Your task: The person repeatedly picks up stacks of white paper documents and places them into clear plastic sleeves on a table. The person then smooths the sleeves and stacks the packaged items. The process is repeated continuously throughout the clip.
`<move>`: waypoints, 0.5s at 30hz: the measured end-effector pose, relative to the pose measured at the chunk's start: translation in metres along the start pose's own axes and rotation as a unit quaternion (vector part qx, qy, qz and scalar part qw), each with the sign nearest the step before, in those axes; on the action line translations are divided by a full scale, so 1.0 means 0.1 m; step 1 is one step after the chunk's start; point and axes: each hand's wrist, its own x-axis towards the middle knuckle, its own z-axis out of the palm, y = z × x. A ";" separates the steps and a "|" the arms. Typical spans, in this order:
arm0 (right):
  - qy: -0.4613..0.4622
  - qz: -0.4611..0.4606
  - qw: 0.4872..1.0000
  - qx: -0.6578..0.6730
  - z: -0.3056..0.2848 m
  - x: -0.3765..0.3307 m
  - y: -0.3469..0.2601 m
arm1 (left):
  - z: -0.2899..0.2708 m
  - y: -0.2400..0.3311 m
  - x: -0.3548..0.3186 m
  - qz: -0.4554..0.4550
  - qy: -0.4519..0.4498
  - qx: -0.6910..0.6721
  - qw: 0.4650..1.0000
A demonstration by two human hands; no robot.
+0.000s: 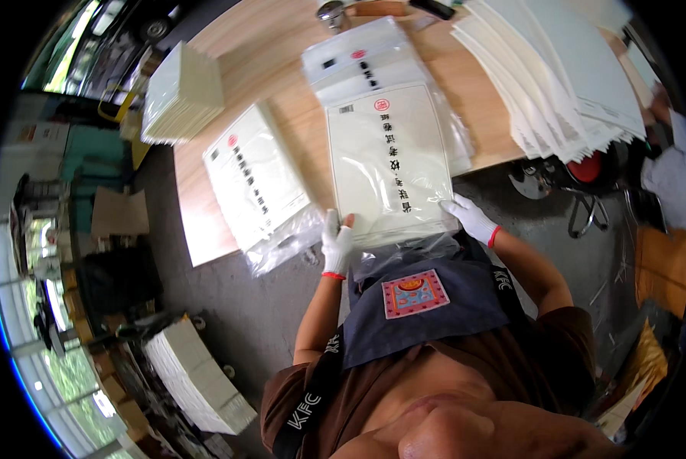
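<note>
A white paper packet (pixel 389 153) in a clear plastic bag lies in front of me, with a red round mark and dark print. Its near end reaches past the table edge toward my apron. At its near left corner is my left hand (pixel 335 246), in a white glove with a red cuff. The fingers point up along the packet's side, a bare fingertip touching its edge. My right hand (pixel 473 219), gloved alike, grips the near right corner; its thumb's place is hard to see. Under the far end lie more bagged packets (pixel 366 57).
Left of the packet lies another bagged stack (pixel 255 168). A tall white paper stack (pixel 180 96) stands at the far left table corner. Fanned sheets (pixel 542 76) cover the right side. A metal knob-like object (pixel 332 14) and a black item (pixel 432 8) sit at the back.
</note>
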 end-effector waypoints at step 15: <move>-0.060 -0.086 0.962 -0.251 2.66 2.20 -0.50 | -2.20 -1.25 0.73 -0.067 0.131 0.277 0.950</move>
